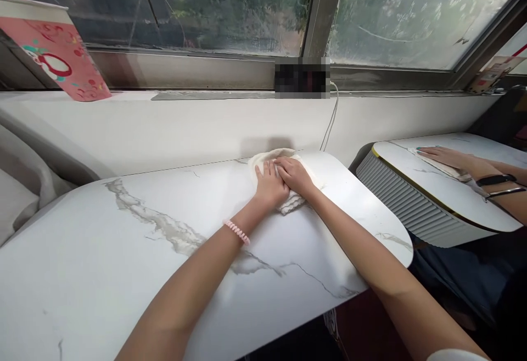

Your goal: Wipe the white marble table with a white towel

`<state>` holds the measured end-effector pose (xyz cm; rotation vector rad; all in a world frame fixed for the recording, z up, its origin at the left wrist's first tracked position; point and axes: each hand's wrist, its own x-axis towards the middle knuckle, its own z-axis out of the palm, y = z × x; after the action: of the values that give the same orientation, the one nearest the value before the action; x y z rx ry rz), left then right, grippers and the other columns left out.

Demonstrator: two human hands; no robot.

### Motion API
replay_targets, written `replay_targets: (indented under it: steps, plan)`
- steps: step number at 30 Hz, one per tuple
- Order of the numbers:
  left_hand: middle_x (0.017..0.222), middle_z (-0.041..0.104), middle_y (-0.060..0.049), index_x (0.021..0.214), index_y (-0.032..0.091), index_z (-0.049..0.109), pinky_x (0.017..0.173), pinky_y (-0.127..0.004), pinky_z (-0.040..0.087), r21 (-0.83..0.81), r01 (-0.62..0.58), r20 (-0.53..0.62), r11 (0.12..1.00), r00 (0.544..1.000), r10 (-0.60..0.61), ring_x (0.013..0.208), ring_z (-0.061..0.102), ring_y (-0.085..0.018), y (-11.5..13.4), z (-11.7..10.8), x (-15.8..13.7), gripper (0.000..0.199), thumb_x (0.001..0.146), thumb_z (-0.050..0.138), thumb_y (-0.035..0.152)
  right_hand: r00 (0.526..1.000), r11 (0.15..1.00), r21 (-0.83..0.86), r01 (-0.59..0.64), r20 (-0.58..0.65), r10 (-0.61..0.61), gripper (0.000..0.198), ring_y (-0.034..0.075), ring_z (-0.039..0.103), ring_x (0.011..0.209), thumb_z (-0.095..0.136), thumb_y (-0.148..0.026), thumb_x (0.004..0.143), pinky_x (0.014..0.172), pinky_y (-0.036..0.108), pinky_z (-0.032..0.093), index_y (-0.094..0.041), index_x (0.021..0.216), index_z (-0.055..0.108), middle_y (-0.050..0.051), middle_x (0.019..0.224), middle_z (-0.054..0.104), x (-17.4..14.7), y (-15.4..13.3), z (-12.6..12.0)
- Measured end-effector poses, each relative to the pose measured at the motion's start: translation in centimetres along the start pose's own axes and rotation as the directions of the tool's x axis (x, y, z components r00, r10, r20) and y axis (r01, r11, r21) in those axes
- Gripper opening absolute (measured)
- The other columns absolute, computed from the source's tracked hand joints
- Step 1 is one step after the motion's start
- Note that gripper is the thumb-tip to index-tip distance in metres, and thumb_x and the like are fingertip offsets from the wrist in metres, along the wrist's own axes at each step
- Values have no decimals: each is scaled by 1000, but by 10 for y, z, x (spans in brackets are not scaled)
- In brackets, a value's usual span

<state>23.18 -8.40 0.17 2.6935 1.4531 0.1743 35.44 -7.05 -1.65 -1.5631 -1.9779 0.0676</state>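
A white cloth [293,201] lies bunched on a white marble-patterned table [156,273], close to the wall. My left hand [270,185] presses on it with the fingers spread and lying flat, and a pink coiled band [236,232] circles that wrist. Against its side rests my right hand [295,175], also laid over the cloth with fingers extended, partly overlapping the left fingers. Neither hand is closed round the cloth. Part of the cloth is hidden beneath both hands.
A pink paper cup [61,53] stands on the window ledge at left. A blurred-out dark object [302,78] with a white cable [330,122] sits on the ledge. At right, another person's hand [444,157] rests on a cloth upon a second table [436,185]. Grey cushioning [24,185] borders the left.
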Motion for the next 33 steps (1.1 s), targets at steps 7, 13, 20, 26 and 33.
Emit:
replay_targets:
  steps: [7,13,20,26,33]
  plan:
    - [159,18,-24,153,-1,19,118,-60,9,21,-61,35,998,998,60,149,12,-36,9,-1,-45,65,96,28,30,1000,999,-48,-16,25,17,32,23,51,123,36,-19,94,108,40,33,-17,115,60,11,122,64,-44,-32,-11]
    - [160,19,-21,153,3,20,118,-59,14,13,-187,47,982,981,186,148,14,-37,5,-4,-91,67,94,34,30,998,968,-250,-31,37,42,36,30,49,121,31,-18,96,106,48,34,-11,120,57,17,124,61,-87,-78,-16]
    - [152,36,-24,148,2,37,115,-61,21,113,-295,-161,949,937,310,144,26,-42,-13,12,-175,69,88,41,37,990,925,-370,88,133,-41,41,37,48,116,39,-23,92,102,55,37,-5,125,57,23,122,59,-137,-144,-17]
    - [148,44,-23,145,5,43,112,-61,27,155,-215,-233,964,941,247,142,32,-43,-40,12,-213,67,86,43,36,963,954,-231,192,231,-138,36,32,50,102,44,-25,87,102,50,38,-8,114,61,19,110,61,-126,-177,-9]
    - [151,41,-21,147,5,38,114,-60,25,145,-60,-171,988,982,84,144,28,-39,-83,1,-197,65,87,38,28,956,964,-134,229,219,-197,29,29,51,99,42,-23,87,97,45,39,-12,105,63,15,105,63,-75,-188,25]
